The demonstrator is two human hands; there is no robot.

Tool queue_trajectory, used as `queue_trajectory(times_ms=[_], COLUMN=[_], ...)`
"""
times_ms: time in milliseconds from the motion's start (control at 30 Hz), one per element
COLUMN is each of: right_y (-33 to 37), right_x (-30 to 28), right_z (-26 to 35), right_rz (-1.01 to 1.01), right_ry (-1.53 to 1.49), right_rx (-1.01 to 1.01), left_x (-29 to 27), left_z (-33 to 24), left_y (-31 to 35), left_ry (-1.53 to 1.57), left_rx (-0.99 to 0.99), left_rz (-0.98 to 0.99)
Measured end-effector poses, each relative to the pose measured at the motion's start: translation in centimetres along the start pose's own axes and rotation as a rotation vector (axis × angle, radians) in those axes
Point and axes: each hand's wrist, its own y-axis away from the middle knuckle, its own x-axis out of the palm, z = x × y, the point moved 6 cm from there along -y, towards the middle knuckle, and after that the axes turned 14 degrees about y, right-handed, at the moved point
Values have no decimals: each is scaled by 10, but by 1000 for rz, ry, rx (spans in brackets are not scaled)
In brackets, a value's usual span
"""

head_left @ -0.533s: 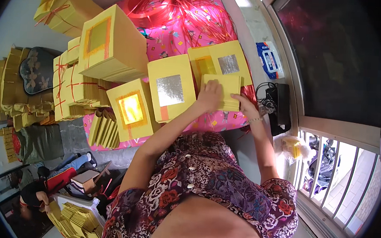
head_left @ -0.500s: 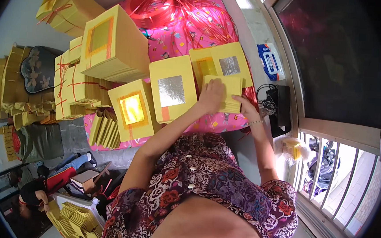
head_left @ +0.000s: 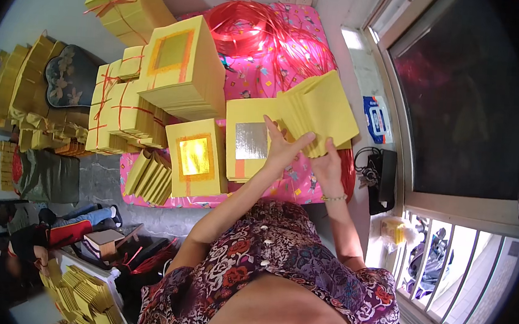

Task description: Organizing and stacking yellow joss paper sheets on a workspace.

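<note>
The right hand [head_left: 329, 170] grips the lower edge of a yellow paper sheaf [head_left: 330, 111], its thumb on the near face and its other fingers partly hidden from view. The sheaf leans at a tilt at the right end of a pink printed cloth [head_left: 247, 78], its layers spreading in steps along the left side. The left hand [head_left: 282, 153] is open, with the index finger stretched away from the thumb, and the thumb tip lies at the sheaf's lower left edge; whether it presses there, I cannot tell. This hand overlaps the right side of a yellow stack with a silver square [head_left: 250, 142], though contact between them is unclear. Just left of that sits a yellow stack with a gold square [head_left: 195, 156], and behind it rises a taller yellow stack [head_left: 196, 76]. At the cloth's left end, several folded yellow packets [head_left: 150, 178] lean together in a row. Loose red ribbon [head_left: 235, 34] lies coiled toward the far edge, and a beaded bracelet [head_left: 333, 198] circles the right wrist.
</note>
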Motion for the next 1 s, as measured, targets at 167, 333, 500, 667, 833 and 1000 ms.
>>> queue_trajectory(times_ms=[167,333,500,667,833,1000], right_y=[-13,-14,-18,-38,-29,-34], right_x=[29,49,50,32,106,105], right_z=[-52,-68,-75,-46,27,8], right_rz=[102,93,254,261,478,515], right_ry=[-40,35,243,220,672,810], right_rx=[4,47,101,59,-409,-351], left_x=[-35,-58,-78,-85,-101,-113], left_z=[-38,-62,-72,-92,-85,-62], left_y=[-11,1,3,9,8,14], left_ry=[-146,148,112,-18,-104,-452], left_rx=[259,212,317,369,417,471], left_rz=[-55,-162,-26,91,196,292])
